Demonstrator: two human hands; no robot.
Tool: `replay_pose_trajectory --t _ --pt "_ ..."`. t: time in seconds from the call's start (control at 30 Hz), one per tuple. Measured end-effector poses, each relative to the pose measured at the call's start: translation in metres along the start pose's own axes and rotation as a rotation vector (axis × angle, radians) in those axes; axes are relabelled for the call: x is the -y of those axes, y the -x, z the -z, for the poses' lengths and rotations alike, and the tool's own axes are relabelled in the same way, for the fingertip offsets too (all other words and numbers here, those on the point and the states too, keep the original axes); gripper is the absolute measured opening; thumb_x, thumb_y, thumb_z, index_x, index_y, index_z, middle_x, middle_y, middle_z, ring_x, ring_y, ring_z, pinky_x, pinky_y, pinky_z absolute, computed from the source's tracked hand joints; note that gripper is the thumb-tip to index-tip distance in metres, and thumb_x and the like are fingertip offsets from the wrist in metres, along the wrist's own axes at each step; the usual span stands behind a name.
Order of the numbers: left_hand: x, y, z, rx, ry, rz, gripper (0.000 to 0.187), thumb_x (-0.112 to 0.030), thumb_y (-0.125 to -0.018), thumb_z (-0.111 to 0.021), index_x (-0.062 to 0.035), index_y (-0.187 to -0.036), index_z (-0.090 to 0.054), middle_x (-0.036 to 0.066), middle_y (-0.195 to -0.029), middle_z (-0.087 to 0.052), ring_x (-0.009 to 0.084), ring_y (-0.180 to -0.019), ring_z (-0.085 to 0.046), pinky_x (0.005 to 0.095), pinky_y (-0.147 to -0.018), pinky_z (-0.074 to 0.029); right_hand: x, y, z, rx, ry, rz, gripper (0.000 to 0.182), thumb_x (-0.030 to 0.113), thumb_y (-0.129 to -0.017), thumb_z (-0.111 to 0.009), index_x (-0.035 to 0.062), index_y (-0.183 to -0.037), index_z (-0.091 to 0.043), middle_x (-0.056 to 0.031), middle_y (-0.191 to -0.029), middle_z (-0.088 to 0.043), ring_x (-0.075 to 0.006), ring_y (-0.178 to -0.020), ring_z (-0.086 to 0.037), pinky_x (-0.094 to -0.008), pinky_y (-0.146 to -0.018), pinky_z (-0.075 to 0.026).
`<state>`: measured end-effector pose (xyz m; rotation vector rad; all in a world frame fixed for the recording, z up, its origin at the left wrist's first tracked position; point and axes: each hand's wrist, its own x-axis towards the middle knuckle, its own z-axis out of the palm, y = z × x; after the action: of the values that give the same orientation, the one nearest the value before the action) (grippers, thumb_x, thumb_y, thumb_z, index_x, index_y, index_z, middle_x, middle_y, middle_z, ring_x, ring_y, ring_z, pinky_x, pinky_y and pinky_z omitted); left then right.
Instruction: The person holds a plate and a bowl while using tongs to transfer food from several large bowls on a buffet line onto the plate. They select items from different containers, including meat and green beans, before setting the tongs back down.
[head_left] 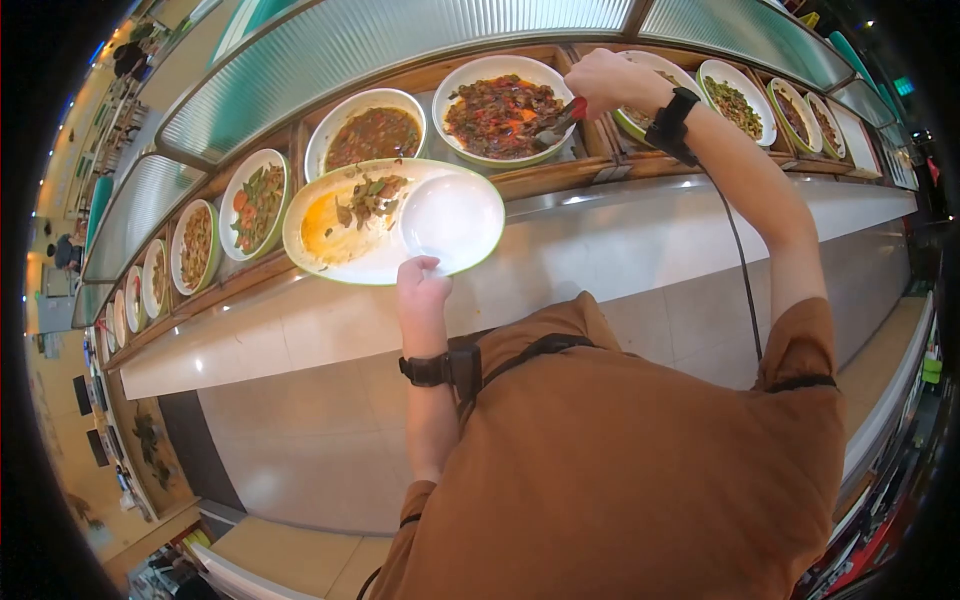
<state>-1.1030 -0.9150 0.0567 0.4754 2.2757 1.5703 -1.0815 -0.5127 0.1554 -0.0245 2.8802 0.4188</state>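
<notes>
My left hand (425, 285) grips the near edge of a white oval dish (325, 262) with a green rim, thumb over the edge. Leftover bits of food and orange oil lie in the dish's left part. A round white plate or shallow bowl (453, 215) sits at its right end, just above my fingers. Up at the counter, my right hand (605, 82) is closed around the red and dark handle of a serving utensil (558, 128), which looks like a spoon. Its head rests at the right side of a round dish of red chilli food (505, 115).
A wooden rail (545, 182) frames a long row of food dishes, including a brown stew (372, 135), vegetables (258, 205) and chopped greens (735, 103). Ribbed glass panels (400, 55) stand behind them. A pale counter ledge (620, 222) runs along the front. A cable (738, 240) hangs from my right wrist.
</notes>
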Motion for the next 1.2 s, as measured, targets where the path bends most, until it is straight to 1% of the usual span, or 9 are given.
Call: replay_pose_trajectory --t 0.07,0.27,0.37,0.47,0.57,0.77,0.87,1.07,1.2 --pt "0.014 -0.002 0.000 0.010 -0.067 -0.124 0.030 -0.006 -0.069 -0.058 0.0041 -0.097 -0.059 0.008 -0.089 -0.054 0.0162 -0.084 -0.048 0.0258 -0.076 -0.041 -0.001 0.002 -0.002 -0.009 -0.045 -0.027 0.025 0.018 -0.057 -0.077 0.0013 -0.074 -0.068 -0.0163 -0.073 -0.066 -0.0334 -0.072 -0.066 -0.0407 -0.064 -0.053" --pt "-0.007 0.000 -0.001 0.000 0.111 0.119 0.030 -0.005 -0.069 -0.057 0.0048 -0.097 -0.059 0.008 -0.089 -0.053 0.0158 -0.082 -0.048 0.0262 -0.075 -0.042 0.007 0.018 0.028 0.095 -0.257 -0.170 0.028 0.022 -0.061 -0.077 0.0039 -0.081 -0.070 -0.0152 -0.077 -0.067 -0.0328 -0.076 -0.066 -0.0416 -0.065 -0.052" --pt "0.001 -0.002 -0.001 0.005 0.085 0.108 0.030 -0.005 -0.069 -0.057 0.0044 -0.098 -0.059 0.007 -0.089 -0.053 0.0152 -0.082 -0.048 0.0260 -0.075 -0.041 0.005 0.022 0.031 0.142 -0.317 -0.221 0.029 0.028 -0.064 -0.073 0.0006 -0.073 -0.067 -0.0181 -0.072 -0.064 -0.0356 -0.071 -0.062 -0.0439 -0.063 -0.048" --pt "0.019 -0.006 -0.002 -0.002 -0.070 -0.065 0.031 -0.005 -0.069 -0.056 0.0041 -0.099 -0.059 0.006 -0.089 -0.053 0.0148 -0.081 -0.047 0.0256 -0.075 -0.041 -0.001 0.024 0.024 0.131 -0.428 -0.259 0.032 0.030 -0.065 -0.074 0.0008 -0.077 -0.069 -0.0180 -0.070 -0.064 -0.0349 -0.070 -0.061 -0.0444 -0.062 -0.046" --pt "0.013 -0.006 -0.002 -0.011 0.035 0.037 0.031 -0.004 -0.069 -0.057 0.0048 -0.099 -0.058 0.007 -0.089 -0.053 0.0155 -0.082 -0.048 0.0258 -0.076 -0.041 -0.023 0.013 0.002 0.124 -0.479 -0.267 0.034 0.030 -0.066 -0.074 -0.0015 -0.078 -0.070 -0.0159 -0.061 -0.060 -0.0279 -0.058 -0.059 -0.0403 -0.055 -0.043" --pt "-0.004 -0.001 0.000 0.028 0.011 0.054 0.034 -0.008 -0.069 -0.053 0.0052 -0.101 -0.056 0.008 -0.088 -0.052 0.0183 -0.082 -0.047 0.0281 -0.076 -0.041 -0.035 0.015 -0.002 0.074 -0.845 -0.262 0.032 0.028 -0.073 -0.075 -0.0029 -0.070 -0.069 -0.0053 -0.048 -0.050 -0.0116 -0.038 -0.043 -0.0294 -0.040 -0.031" --pt "-0.006 -0.001 0.000 0.024 0.042 0.089 0.034 -0.008 -0.070 -0.052 0.0046 -0.101 -0.056 0.007 -0.087 -0.051 0.0180 -0.081 -0.046 0.0280 -0.075 -0.040 -0.015 0.026 0.014 0.152 -0.811 -0.363 0.029 0.024 -0.077 -0.073 -0.0015 -0.066 -0.067 -0.0036 -0.048 -0.052 -0.0108 -0.036 -0.043 -0.0275 -0.037 -0.029" --pt "-0.002 -0.002 0.000 0.035 0.019 0.063 0.035 -0.008 -0.070 -0.053 0.0041 -0.102 -0.055 0.007 -0.088 -0.051 0.0174 -0.082 -0.046 0.0275 -0.076 -0.040 -0.007 0.032 -0.009 0.220 -1.070 -0.470 0.027 0.022 -0.081 -0.070 0.0009 -0.065 -0.065 -0.0017 -0.051 -0.053 -0.0087 -0.040 -0.047 -0.0231 -0.036 -0.033" --pt "-0.002 -0.002 -0.001 0.017 0.038 0.072 0.033 -0.007 -0.070 -0.055 0.0042 -0.100 -0.056 0.007 -0.088 -0.052 0.0166 -0.081 -0.047 0.0268 -0.075 -0.041 -0.009 0.039 -0.013 0.189 -1.325 -0.525 0.024 0.021 -0.080 -0.072 0.0002 -0.072 -0.065 -0.0028 -0.058 -0.056 -0.0098 -0.045 -0.050 -0.0229 -0.040 -0.036"
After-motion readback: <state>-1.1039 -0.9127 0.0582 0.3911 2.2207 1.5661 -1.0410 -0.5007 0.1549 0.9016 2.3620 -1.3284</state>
